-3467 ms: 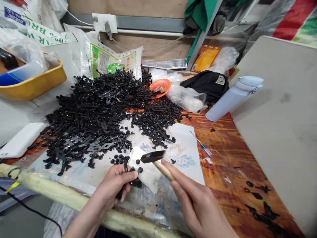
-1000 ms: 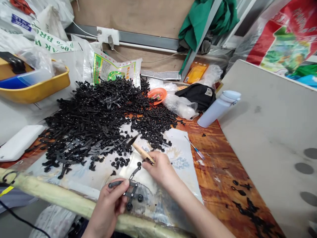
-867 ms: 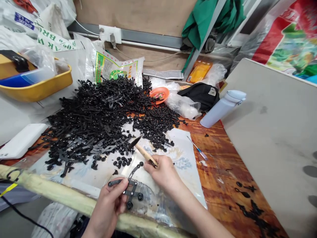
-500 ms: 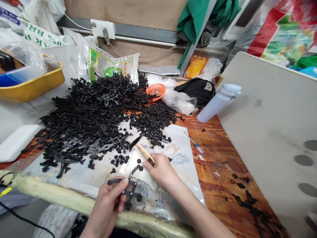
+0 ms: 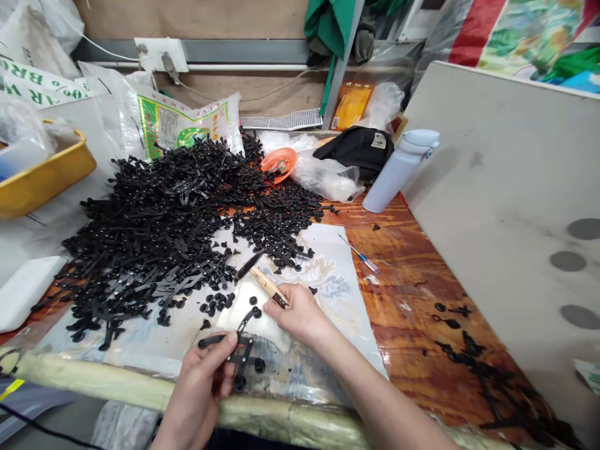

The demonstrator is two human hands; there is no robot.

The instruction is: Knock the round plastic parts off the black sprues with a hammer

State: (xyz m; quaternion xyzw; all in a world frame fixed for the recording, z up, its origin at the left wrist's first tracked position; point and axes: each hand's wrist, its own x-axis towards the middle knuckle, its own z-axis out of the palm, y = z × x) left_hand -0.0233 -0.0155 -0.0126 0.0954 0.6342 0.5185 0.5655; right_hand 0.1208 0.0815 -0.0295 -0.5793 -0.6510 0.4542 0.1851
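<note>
Low in the frame, left of centre, the left hand [image 5: 201,384] pinches a black linkage piece [image 5: 237,350]: thin flat arms joined crosswise, with round knobs at their ends, lying on the clear plastic sheet [image 5: 323,325] on the bench. The right hand [image 5: 297,312], just right of it, has its grip closed around a small hammer [image 5: 260,278] with a pale wooden handle and dark head pointing up-left toward the heap of black parts [image 5: 164,212]

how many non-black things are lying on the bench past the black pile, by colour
Yellow tub: 1
Orange dish: 1
Pale blue bottle: 1
White block: 1
Blue-handled screwdriver: 1
Total: 5
</note>
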